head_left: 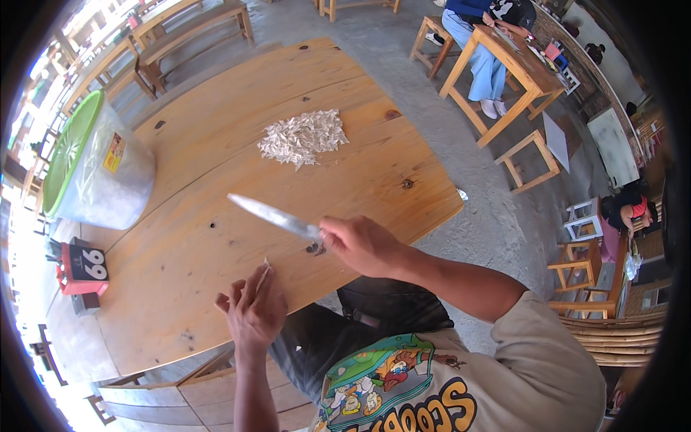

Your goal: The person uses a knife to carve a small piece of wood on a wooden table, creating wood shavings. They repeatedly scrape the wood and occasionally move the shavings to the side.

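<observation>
A kitchen knife [270,214] with a pale blade is gripped in my right hand [362,247], held over the wooden table [209,288]. Its blade points to the far left, and my fist hides the handle. Nearer the table's front edge is my left hand [255,309], its fingers closed on a thin whitish piece [265,268] whose tip sticks out past them. What that piece is made of is too small to tell. Farther off on the table lies a loose pile of small, pointed whitish pieces [302,138], apart from both hands.
A large clear tub [122,169] with a green lid stands at the table's left. Near it is a red holder [83,268] with a black number sign. Benches [191,43] are at far left; people sit at another table [504,54] at far right.
</observation>
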`<state>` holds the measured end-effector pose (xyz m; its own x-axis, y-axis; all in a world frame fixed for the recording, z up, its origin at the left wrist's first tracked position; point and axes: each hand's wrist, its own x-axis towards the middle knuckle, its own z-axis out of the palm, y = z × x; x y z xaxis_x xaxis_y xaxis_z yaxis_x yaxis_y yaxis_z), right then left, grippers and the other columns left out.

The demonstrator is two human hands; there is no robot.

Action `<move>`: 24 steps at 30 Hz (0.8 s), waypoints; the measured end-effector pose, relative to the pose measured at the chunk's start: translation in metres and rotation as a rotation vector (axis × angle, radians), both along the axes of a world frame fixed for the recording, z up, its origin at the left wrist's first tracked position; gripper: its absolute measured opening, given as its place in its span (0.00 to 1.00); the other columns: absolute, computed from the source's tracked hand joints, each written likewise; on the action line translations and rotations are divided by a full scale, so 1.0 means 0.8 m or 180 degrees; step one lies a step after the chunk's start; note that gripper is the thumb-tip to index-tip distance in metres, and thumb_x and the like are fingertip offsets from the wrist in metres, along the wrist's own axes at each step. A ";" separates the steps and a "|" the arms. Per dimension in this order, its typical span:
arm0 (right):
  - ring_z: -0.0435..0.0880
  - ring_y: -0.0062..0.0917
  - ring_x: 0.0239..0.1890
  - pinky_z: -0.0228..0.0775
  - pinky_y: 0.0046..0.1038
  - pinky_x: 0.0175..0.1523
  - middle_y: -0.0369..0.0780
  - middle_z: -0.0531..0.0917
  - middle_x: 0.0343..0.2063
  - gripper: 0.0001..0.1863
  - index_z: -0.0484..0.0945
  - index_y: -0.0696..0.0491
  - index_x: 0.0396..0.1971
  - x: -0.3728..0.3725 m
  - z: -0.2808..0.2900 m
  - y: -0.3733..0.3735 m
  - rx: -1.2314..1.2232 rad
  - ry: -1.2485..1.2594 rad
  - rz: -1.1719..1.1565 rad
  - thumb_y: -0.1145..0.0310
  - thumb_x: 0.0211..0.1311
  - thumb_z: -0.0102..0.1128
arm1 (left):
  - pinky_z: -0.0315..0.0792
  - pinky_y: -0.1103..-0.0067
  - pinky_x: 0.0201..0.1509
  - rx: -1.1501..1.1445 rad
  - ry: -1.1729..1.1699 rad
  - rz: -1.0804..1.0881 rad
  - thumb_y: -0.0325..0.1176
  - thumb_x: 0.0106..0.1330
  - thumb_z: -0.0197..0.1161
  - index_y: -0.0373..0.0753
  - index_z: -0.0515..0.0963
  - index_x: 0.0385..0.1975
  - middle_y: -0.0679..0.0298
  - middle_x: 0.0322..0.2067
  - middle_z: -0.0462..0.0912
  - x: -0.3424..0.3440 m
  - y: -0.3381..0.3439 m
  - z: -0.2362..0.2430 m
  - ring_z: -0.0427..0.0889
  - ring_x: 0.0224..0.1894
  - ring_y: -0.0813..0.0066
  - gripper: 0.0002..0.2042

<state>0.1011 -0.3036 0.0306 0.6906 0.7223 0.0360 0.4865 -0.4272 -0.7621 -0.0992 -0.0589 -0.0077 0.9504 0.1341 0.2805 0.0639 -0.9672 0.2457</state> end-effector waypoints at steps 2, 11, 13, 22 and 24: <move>0.93 0.60 0.39 0.79 0.56 0.42 0.58 0.89 0.32 0.13 0.80 0.59 0.50 0.015 0.002 -0.018 0.0215 0.0108 -0.0235 0.63 0.90 0.62 | 0.62 0.56 0.68 0.0085 0.0049 -0.0070 0.35 0.60 0.81 0.49 0.91 0.69 0.73 0.73 0.90 -0.001 0.002 -0.001 0.86 0.59 0.63 0.32; 0.71 0.16 0.25 0.66 0.23 0.30 0.33 0.77 0.25 0.17 0.74 0.52 0.43 0.079 -0.030 -0.114 0.0876 0.1073 -0.1331 0.58 0.99 0.52 | 0.62 0.56 0.70 0.0152 0.0341 -0.0215 0.39 0.60 0.80 0.46 0.89 0.73 0.71 0.78 0.87 0.011 0.002 0.007 0.82 0.61 0.59 0.35; 0.72 0.16 0.22 0.66 0.25 0.28 0.33 0.77 0.24 0.18 0.77 0.52 0.44 0.090 -0.029 -0.134 0.1201 0.1590 -0.1505 0.57 0.99 0.51 | 0.61 0.53 0.74 0.0199 0.0508 -0.0234 0.41 0.61 0.79 0.45 0.85 0.77 0.67 0.82 0.83 0.018 0.004 0.015 0.80 0.68 0.55 0.38; 0.69 0.16 0.19 0.64 0.25 0.25 0.35 0.78 0.23 0.19 0.77 0.51 0.46 0.109 -0.052 -0.163 0.1992 0.2094 -0.1645 0.55 1.01 0.46 | 0.43 0.42 0.94 -0.0082 0.1264 -0.0392 0.50 0.71 0.73 0.42 0.64 0.93 0.54 0.92 0.65 0.055 0.024 0.032 0.58 0.94 0.45 0.49; 0.69 0.16 0.20 0.64 0.25 0.26 0.35 0.78 0.23 0.19 0.76 0.51 0.46 0.109 -0.053 -0.162 0.1997 0.2056 -0.1606 0.54 1.01 0.46 | 0.42 0.43 0.94 -0.0110 0.1332 -0.0440 0.52 0.75 0.71 0.41 0.60 0.94 0.54 0.93 0.61 0.069 0.022 0.034 0.54 0.96 0.44 0.50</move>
<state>0.1887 -0.4336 -0.0116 0.9295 0.3224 -0.1790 -0.2205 0.0967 -0.9706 -0.0438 -0.0417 0.0192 0.9909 0.0002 -0.1348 0.0354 -0.9653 0.2586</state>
